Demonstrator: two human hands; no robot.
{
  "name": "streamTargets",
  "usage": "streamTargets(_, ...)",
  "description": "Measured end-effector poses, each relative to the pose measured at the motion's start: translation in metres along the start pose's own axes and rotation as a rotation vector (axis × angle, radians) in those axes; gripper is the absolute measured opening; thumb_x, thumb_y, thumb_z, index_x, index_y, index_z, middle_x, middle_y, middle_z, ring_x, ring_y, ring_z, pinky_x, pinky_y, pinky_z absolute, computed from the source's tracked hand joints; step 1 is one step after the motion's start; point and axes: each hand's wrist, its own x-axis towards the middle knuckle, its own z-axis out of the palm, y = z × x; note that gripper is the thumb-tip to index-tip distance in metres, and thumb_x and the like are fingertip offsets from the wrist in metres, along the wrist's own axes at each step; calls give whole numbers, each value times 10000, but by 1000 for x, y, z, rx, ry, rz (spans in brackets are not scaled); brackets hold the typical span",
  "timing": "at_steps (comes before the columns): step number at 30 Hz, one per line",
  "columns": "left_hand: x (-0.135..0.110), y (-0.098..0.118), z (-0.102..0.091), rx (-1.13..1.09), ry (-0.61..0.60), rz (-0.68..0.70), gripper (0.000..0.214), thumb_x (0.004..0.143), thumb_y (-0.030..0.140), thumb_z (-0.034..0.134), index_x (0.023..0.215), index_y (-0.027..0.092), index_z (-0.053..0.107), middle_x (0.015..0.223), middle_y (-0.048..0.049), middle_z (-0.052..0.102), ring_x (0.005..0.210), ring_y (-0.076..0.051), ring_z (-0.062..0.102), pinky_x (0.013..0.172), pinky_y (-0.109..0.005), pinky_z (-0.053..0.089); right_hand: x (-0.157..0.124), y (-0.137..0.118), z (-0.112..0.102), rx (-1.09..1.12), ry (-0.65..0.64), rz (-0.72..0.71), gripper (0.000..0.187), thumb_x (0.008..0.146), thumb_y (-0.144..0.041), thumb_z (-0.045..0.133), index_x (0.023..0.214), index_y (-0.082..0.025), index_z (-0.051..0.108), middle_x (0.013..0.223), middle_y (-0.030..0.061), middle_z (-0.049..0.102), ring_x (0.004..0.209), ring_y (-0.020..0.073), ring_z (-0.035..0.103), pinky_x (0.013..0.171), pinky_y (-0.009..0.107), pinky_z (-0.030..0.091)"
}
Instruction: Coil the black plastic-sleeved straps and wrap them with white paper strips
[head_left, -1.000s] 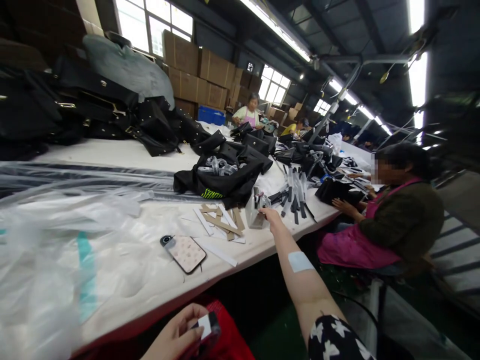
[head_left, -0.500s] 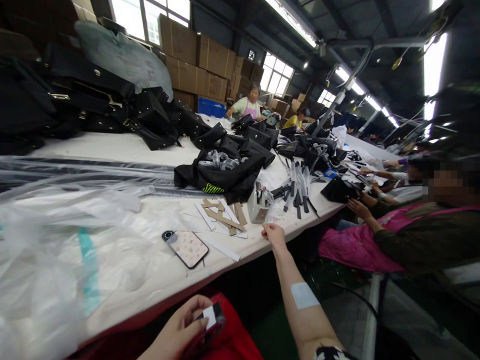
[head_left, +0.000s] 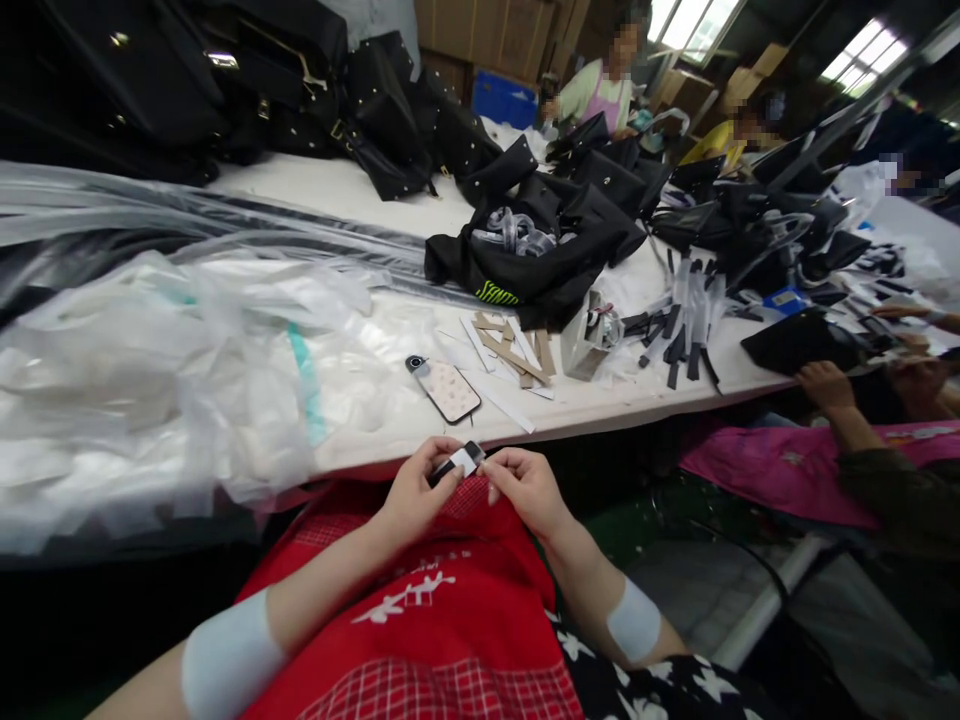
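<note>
Over my red apron, just below the table's near edge, my left hand [head_left: 415, 493] is closed on a small black piece with a white label [head_left: 459, 462]. My right hand [head_left: 525, 487] pinches the right end of that white label with finger and thumb. Both forearms carry pale patches. On the white table [head_left: 360, 190] right above my hands lies a phone [head_left: 445, 388] in a pale patterned case. To its right lie loose cardboard and white strips [head_left: 512, 352] and a small open box [head_left: 587, 342].
Crumpled clear plastic bags [head_left: 157, 370] cover the table's left part. Black bags [head_left: 536, 240] are heaped at the middle and along the back. Black straps [head_left: 679, 325] lie to the right. A person in a pink apron [head_left: 862, 455] works at my right; others sit farther down.
My right hand has drawn back from the small box on the table to the piece in my lap. My view has tipped down, and both hands now meet on the small black piece.
</note>
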Motion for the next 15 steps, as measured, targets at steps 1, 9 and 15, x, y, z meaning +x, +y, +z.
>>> streamTargets(1, -1, 0, -1, 5, -1, 4, 276, 767, 339, 620, 976, 182, 534, 911, -42, 635, 872, -192, 602, 847, -329, 476, 1, 2, 2, -1, -9, 5, 255, 798, -402, 653, 737, -156, 675, 495, -15, 606, 441, 94, 514, 511, 218, 427)
streamTargets(9, -4, -4, -7, -3, -13, 13, 267, 788, 329, 610, 996, 182, 531, 944, -48, 652, 881, -187, 612, 842, -318, 480, 3, 6, 12, -52, -46, 74, 329, 760, -471, 670, 675, -154, 646, 446, -27, 567, 398, 84, 480, 454, 206, 388)
streamTargets(15, -7, -5, -10, -17, -1, 18, 268, 778, 334, 618, 986, 178, 551, 917, -43, 653, 853, -183, 610, 810, -305, 485, 3, 8, 19, -113, -14, 118, 363, 739, -499, 674, 623, -165, 589, 432, -31, 555, 388, 80, 473, 426, 196, 364)
